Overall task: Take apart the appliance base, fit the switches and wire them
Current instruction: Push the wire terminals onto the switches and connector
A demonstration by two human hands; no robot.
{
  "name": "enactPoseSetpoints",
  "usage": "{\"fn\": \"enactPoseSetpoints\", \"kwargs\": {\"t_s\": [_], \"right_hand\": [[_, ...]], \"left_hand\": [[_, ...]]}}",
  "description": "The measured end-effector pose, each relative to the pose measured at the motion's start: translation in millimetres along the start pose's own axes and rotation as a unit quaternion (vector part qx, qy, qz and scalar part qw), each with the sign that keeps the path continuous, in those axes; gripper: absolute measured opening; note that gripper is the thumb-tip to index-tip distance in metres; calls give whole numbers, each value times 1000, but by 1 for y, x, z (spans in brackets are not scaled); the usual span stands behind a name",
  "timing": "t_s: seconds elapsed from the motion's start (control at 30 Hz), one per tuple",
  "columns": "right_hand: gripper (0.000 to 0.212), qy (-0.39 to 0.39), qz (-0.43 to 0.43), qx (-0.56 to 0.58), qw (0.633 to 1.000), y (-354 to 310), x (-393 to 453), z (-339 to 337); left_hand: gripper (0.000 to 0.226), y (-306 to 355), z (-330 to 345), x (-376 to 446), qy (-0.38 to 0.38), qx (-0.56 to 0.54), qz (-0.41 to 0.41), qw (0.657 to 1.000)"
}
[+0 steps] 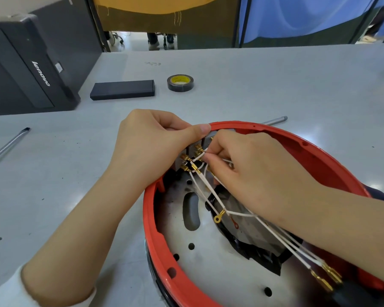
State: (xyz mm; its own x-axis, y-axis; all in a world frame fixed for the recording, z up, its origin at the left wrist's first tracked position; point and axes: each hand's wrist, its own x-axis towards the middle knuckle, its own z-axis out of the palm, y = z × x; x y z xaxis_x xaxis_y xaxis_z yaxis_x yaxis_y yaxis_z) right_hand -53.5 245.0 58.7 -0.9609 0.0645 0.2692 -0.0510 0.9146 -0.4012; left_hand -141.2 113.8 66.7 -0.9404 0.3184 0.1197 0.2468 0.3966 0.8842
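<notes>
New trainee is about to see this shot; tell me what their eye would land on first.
First, the red appliance base lying open at lower right, with both hands meeting at its far rim. The left hand steadies the switches while the right hand pinches a white wire. Behind, a tape roll sits on the grey table.

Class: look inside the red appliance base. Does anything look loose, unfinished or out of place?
Yes. Several white wires lie unconnected: two brass spade connectors dangle near the rim of the red base, and a ring terminal hangs free mid-base.
</notes>
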Motion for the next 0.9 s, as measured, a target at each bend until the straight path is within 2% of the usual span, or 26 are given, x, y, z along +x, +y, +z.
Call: {"fn": "enactPoseSetpoints", "kwargs": {"t_s": [0.33,0.67,0.9], "right_hand": [[7,36,15,38,999,1,-2,0],[10,41,-14,17,999,5,0,3],[11,33,-3,9,999,2,-1,2]], "left_hand": [[27,1,-3,0,-7,0,3,1000],[27,0,0,0,2,6,0,1000],[26,0,-1,-1,-3,-9,-6,1000]]}}
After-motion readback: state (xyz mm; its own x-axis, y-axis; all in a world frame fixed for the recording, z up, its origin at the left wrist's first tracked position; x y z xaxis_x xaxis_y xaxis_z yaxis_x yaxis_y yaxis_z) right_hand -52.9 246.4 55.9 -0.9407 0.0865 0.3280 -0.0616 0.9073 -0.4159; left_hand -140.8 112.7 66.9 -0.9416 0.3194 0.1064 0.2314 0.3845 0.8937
